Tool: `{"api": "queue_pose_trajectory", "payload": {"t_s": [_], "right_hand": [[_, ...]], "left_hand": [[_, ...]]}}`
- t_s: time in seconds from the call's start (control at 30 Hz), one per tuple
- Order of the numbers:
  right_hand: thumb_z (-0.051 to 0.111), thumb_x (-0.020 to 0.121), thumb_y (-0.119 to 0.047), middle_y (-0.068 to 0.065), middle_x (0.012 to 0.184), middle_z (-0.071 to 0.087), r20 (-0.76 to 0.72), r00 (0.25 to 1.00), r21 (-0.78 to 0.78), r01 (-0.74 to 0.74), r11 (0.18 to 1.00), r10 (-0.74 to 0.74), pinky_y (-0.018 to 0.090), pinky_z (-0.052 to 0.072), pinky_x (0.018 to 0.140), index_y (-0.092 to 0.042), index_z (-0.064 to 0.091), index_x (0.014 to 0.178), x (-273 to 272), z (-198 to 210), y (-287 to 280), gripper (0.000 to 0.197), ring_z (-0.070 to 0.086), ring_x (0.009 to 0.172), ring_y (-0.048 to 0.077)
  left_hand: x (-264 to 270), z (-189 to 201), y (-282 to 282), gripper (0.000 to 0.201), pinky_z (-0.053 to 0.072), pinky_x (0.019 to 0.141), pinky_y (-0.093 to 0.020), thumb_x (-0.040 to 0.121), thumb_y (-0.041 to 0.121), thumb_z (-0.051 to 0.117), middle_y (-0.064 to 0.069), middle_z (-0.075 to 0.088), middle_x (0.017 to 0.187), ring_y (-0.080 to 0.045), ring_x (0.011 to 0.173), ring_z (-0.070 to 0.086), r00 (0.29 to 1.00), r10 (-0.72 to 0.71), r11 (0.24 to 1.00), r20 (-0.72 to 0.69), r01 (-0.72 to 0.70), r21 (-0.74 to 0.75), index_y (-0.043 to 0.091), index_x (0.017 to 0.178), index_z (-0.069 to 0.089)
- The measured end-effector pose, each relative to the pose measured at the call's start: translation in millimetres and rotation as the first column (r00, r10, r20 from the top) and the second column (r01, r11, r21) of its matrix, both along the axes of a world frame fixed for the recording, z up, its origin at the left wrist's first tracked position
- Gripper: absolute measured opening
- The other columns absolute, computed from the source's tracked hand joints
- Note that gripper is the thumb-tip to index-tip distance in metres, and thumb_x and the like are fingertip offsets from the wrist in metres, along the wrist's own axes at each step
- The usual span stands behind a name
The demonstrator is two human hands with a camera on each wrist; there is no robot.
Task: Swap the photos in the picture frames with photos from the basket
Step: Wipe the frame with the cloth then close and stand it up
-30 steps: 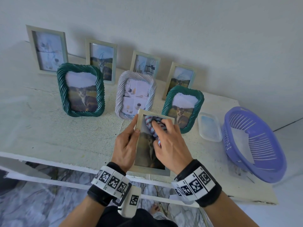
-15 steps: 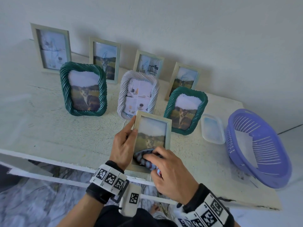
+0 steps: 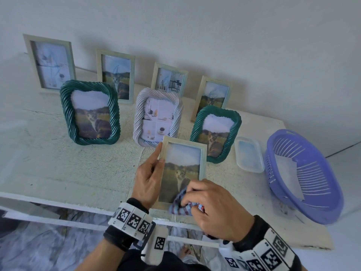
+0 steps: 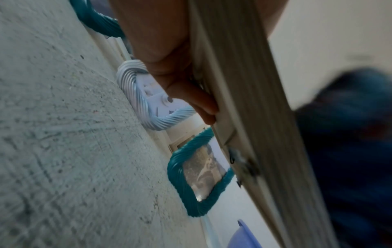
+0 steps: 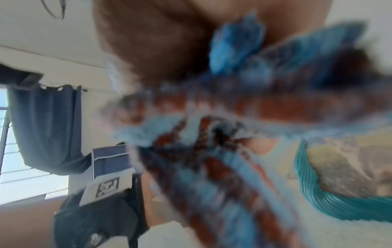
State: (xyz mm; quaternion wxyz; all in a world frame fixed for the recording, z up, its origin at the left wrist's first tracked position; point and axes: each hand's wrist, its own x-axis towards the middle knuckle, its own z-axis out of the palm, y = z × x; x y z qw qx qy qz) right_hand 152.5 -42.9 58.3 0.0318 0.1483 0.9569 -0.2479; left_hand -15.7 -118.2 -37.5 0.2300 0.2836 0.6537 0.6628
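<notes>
A pale wooden picture frame (image 3: 183, 153) with a cat photo stands tilted at the table's front edge. My left hand (image 3: 150, 177) grips its left side, thumb on the front; the frame's edge (image 4: 250, 100) fills the left wrist view. My right hand (image 3: 211, 204) holds a bunched blue and red checked cloth (image 3: 180, 202) against the frame's lower right corner; the cloth (image 5: 212, 134) is a blur in the right wrist view. The purple basket (image 3: 320, 204) at the right holds a white sheet (image 3: 289, 175).
Several framed photos stand behind on the white table (image 3: 58, 163): a green rope frame (image 3: 89, 112) at left, a white rope frame (image 3: 157, 116) in the middle, another green one (image 3: 216, 132) at right, pale wooden ones along the wall. A clear plastic lid (image 3: 249, 154) lies beside the basket.
My right hand has wiped the cloth from the top of the frame's glass down to its bottom right corner. My left hand has kept hold of the frame's left side.
</notes>
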Motion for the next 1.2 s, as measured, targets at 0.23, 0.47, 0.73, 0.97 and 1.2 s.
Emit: {"api": "queue_pose_trajectory", "payload": {"t_s": [0.23,0.47,0.73,0.97,1.2], "right_hand": [[0.041,0.079,-0.019,-0.014,0.091,0.055,-0.008,0.995,-0.203,0.094,0.975,-0.098,0.026,0.044,0.072,-0.021,0.068,0.089,26.2,21.9,32.6,0.029,0.055,0.083,0.01],[0.056,0.092,-0.013,-0.005,0.099,0.061,-0.009,0.899,0.01,0.438,0.899,-0.438,0.023,0.046,0.076,-0.022,0.065,0.113,54.9,15.7,101.4,0.024,0.06,0.089,0.01],[0.051,0.094,-0.02,0.02,0.131,0.047,0.107,0.692,0.277,0.669,0.69,-0.714,0.042,0.04,0.102,-0.011,0.05,0.135,30.9,-36.4,157.2,0.042,0.05,0.116,0.04],[0.041,0.097,-0.021,0.02,0.151,0.026,0.183,0.618,0.353,0.684,0.638,-0.765,0.046,0.033,0.108,-0.007,0.028,0.147,10.4,-72.5,191.1,0.053,0.034,0.13,0.046],[0.034,0.1,-0.029,0.015,0.158,0.021,0.186,0.63,0.297,0.695,0.655,-0.754,0.05,0.03,0.112,-0.013,0.022,0.151,22.4,-93.9,203.9,0.055,0.029,0.138,0.043]], "left_hand": [[-22.0,2.6,-2.2,0.046,0.026,0.043,-0.016,0.101,0.002,0.041,0.013,0.028,0.052,-0.004,0.046,0.026,0.999,0.032,0.999,-0.009,-0.032,-0.037,0.023,0.142,0.042],[-31.2,-0.9,-0.1,0.044,0.032,0.062,-0.032,0.096,0.024,0.047,-0.005,0.043,0.075,-0.017,0.062,0.035,0.999,0.034,0.999,0.022,-0.035,0.038,0.037,0.138,0.05],[-32.1,-6.9,1.3,0.044,0.035,0.073,-0.038,0.091,0.034,0.049,-0.002,0.049,0.089,-0.02,0.075,0.043,0.999,0.001,0.997,0.053,-0.005,0.079,0.048,0.133,0.052],[-28.8,-4.9,-0.3,0.045,0.029,0.063,-0.038,0.09,0.033,0.049,-0.007,0.038,0.071,-0.02,0.063,0.033,0.997,0.005,0.996,0.073,-0.011,0.086,0.043,0.134,0.053],[-26.9,-0.2,-1.5,0.048,0.033,0.069,-0.037,0.092,0.029,0.047,-0.009,0.043,0.074,-0.021,0.069,0.039,0.996,0.011,0.999,0.091,-0.015,0.048,0.034,0.139,0.05]]}}
